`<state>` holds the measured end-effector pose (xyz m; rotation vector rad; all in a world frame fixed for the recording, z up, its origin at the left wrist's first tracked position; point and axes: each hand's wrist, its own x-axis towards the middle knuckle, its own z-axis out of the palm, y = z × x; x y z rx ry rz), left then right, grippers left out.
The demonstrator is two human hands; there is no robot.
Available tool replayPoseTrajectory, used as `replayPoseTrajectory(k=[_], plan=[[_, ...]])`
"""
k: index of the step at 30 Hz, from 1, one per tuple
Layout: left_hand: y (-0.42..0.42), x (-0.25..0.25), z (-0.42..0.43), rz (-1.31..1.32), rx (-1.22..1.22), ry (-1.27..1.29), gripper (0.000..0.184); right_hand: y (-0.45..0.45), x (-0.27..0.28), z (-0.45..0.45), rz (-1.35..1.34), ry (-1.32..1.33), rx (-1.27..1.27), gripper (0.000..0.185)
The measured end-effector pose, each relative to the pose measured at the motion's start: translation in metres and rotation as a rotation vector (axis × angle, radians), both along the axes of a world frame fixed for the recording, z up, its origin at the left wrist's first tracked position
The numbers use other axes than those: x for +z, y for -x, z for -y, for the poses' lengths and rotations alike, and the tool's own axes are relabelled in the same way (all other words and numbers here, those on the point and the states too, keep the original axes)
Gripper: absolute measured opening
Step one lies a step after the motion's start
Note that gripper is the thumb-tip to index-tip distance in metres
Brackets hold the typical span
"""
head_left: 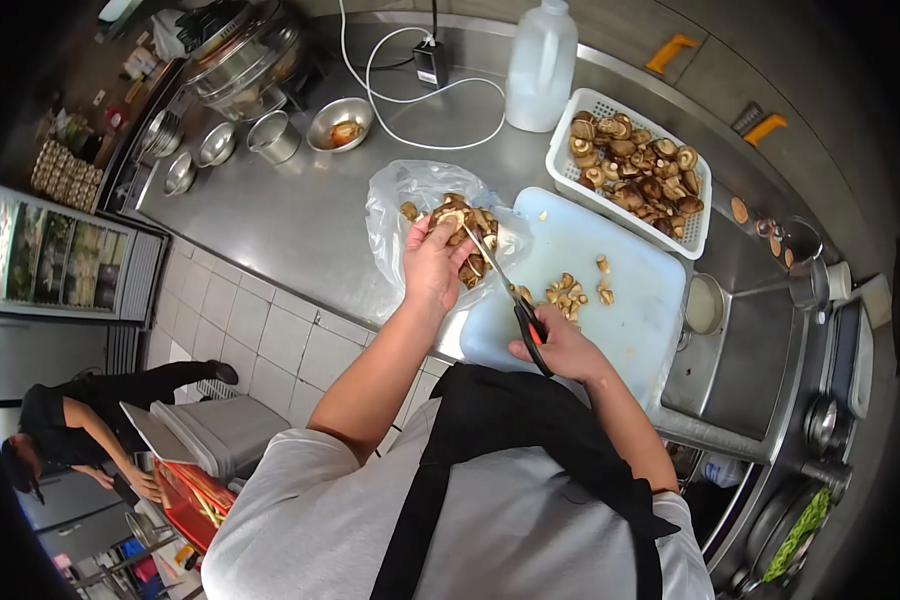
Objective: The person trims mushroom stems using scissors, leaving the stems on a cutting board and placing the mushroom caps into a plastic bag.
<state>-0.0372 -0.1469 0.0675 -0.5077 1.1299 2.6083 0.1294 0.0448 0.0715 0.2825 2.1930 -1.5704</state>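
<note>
My left hand (433, 258) holds a brown mushroom (454, 216) over a clear plastic bag (390, 200), its fingers closed round the cap. More mushrooms lie in the bag just beneath. In my right hand (560, 347) is a pair of scissors (523, 310) with black and red handles; the blade tips reach to the mushroom in my left hand. On the pale blue cutting board (610, 235), cut mushroom stems (567, 294) sit in a small pile near my right hand.
A white basket (560, 165) of mushrooms stands behind the board. A plastic jug (541, 70), a white cable (440, 147) and metal bowls (320, 128) are farther back. The sink (725, 385) is at right. At lower left, another person (80, 420) reaches toward a red crate (185, 510).
</note>
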Motion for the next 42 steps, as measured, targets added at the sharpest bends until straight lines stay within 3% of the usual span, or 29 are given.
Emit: replayPoseTrajectory(k=[4, 15, 26, 29, 35, 39, 42], plan=[[-0.007, 0.004, 0.005, -0.004, -0.009, 0.137, 0.027, 0.012, 0.007, 0.007, -0.014, -0.011, 0.035, 0.054], [-0.007, -0.007, 0.015, -0.130, -0.194, 0.148, 0.019, 0.020, 0.013, 0.000, -0.003, 0.027, 0.077, 0.059], [0.003, -0.002, 0.029, -0.030, -0.282, 0.166, 0.005, 0.028, 0.016, 0.022, 0.141, 0.140, -0.024, 0.043], [0.008, -0.011, 0.032, 0.016, -0.263, 0.186, 0.005, 0.028, 0.004, 0.030, 0.145, 0.111, -0.040, 0.057], [0.013, -0.020, 0.037, 0.154, -0.328, 0.235, 0.011, 0.030, -0.009, 0.029, 0.177, 0.189, -0.085, 0.048], [0.017, -0.011, 0.041, 0.147, -0.276, 0.214, 0.017, 0.028, -0.009, 0.024, 0.140, 0.115, -0.075, 0.042], [0.021, -0.002, 0.042, -0.008, -0.166, 0.243, 0.015, 0.019, -0.011, 0.013, 0.081, 0.223, -0.092, 0.039]])
